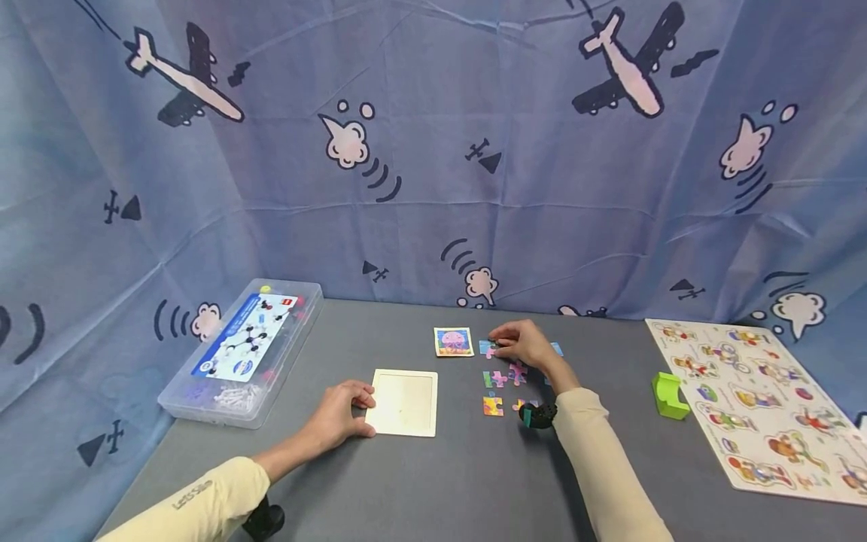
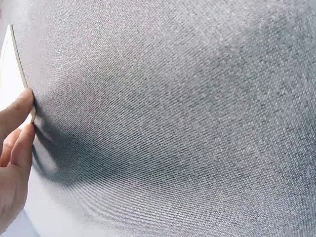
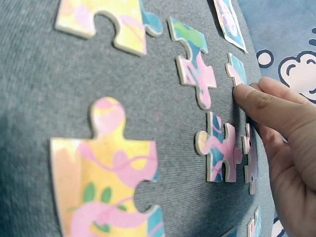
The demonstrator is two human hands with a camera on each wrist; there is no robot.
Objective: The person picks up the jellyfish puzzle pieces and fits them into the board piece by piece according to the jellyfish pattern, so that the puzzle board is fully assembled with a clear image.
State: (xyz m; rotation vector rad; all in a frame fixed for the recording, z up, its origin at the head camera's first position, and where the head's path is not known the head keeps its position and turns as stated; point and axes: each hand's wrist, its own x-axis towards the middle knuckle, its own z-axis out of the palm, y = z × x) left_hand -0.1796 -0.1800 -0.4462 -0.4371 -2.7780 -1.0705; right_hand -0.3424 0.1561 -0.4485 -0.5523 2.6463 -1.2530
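Note:
My left hand [image 1: 339, 414] holds the left edge of a shallow square wooden puzzle tray [image 1: 405, 403], its thumb near the lower corner. The left wrist view shows the fingers [image 2: 20, 111] at the tray's pale edge [image 2: 11, 64]. Over the top row of loose jigsaw pieces, my right hand [image 1: 524, 342] has thumb and fingers on a blue-and-pink puzzle piece [image 3: 237, 68], lying on the table. Other pieces lie around it, such as a yellow-and-pink one [image 1: 493, 406]. Left of this hand lies a small picture card [image 1: 454, 342] with a pink jellyfish. The right hand and wrist camera partly hide some pieces.
A clear plastic case [image 1: 271, 399] with a molecule-picture label stands at the left. On the right are a bright green curved block [image 1: 669, 397] and a large board [image 1: 765, 406] printed with figures. A blue patterned cloth [image 1: 420, 150] hangs behind the grey table [image 1: 447, 489].

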